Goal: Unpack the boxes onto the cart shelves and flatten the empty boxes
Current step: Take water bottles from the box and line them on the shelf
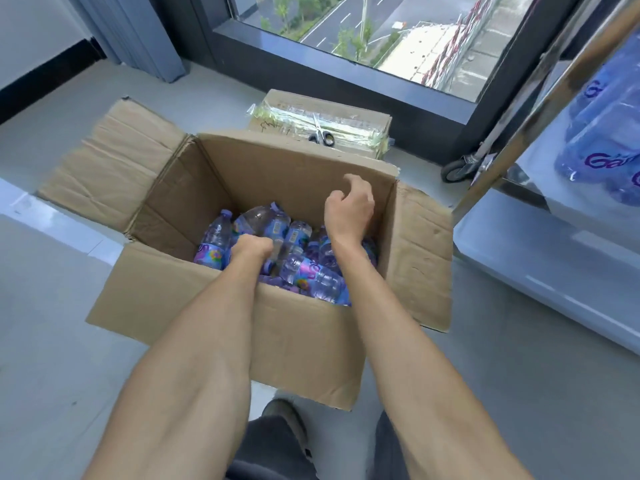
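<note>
both hands are down in the open cardboard box [242, 327] on the floor beside the steel cart [540, 244]: my left hand [251, 249] grips one of the water bottles [311, 275] heaped inside, my right hand [349, 206] hovers above them, fingers loosely curled, holding nothing.

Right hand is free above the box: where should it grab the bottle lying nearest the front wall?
Judging by its pose, the bottle lies on its side on top of the pile, so the right hand should come straight down and wrap around its labelled middle. The open box has tall walls, which rules out a sideways approach.
</note>
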The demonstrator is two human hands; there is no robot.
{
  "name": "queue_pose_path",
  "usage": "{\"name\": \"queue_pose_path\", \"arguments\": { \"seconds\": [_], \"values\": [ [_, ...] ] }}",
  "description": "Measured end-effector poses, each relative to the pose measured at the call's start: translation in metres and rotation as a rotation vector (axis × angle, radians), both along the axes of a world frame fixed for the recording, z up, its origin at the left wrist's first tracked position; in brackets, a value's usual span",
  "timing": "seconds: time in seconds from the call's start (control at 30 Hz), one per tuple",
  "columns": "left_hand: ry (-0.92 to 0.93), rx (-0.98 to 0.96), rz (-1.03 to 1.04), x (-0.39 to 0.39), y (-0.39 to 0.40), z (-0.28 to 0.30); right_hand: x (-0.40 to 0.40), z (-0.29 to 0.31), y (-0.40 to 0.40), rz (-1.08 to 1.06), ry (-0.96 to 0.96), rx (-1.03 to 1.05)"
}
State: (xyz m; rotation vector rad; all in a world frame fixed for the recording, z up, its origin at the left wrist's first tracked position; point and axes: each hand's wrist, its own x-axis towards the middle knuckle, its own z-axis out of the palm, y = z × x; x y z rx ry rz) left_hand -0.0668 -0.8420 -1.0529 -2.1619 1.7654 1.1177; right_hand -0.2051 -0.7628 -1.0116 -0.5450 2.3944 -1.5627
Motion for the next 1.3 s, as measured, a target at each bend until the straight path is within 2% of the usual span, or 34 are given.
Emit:
{"name": "queue_pose_path", "arguments": {
  "seconds": [0.07,0.1,0.17,0.23,0.33,0.43,0.53,0.67,0.77,0.83,0.93,1.0,1.13,1.3],
  "values": [
    [0.010,0.209,-0.051,-0.010,-0.001,-0.007,-0.005,-0.022,-0.025,0.108,-0.274,0.305],
    [0.001,0.323,-0.100,-0.016,0.004,-0.011,-0.006,-0.035,-0.031,0.171,-0.327,0.458],
    [0.025,0.550,-0.110,-0.032,0.021,-0.018,-0.009,-0.063,-0.035,0.259,-0.352,0.675],
    [0.065,0.676,-0.094,-0.048,0.029,-0.034,-0.013,-0.090,-0.037,0.294,-0.355,0.816],
    [0.045,0.689,-0.126,-0.058,0.026,-0.052,-0.019,-0.114,-0.043,0.363,-0.271,0.947],
    [0.044,0.628,0.020,-0.059,0.016,-0.068,-0.024,-0.123,-0.052,0.433,-0.192,1.048],
    [0.122,0.577,0.248,-0.053,0.006,-0.079,-0.029,-0.128,-0.053,0.447,-0.153,1.093],
    [0.273,0.310,0.677,-0.041,-0.001,-0.080,-0.030,-0.133,-0.047,0.355,-0.192,0.967],
    [0.382,0.225,0.820,-0.036,-0.004,-0.073,-0.029,-0.129,-0.046,0.266,-0.301,0.845],
    [0.453,0.222,0.883,-0.033,-0.005,-0.064,-0.032,-0.121,-0.045,0.180,-0.466,0.713],
    [0.577,0.199,0.906,-0.031,-0.003,-0.049,-0.035,-0.100,-0.040,0.040,-0.863,0.315],
    [0.700,0.179,0.910,-0.031,0.000,-0.036,-0.031,-0.083,-0.034,0.003,-1.008,0.103],
    [1.005,0.144,0.919,-0.034,0.012,0.014,-0.022,-0.031,-0.014,0.181,-1.048,-0.118],
    [1.474,0.220,0.744,-0.035,0.045,0.089,-0.012,0.043,0.037,0.448,-1.147,-0.551]
  ]
}}
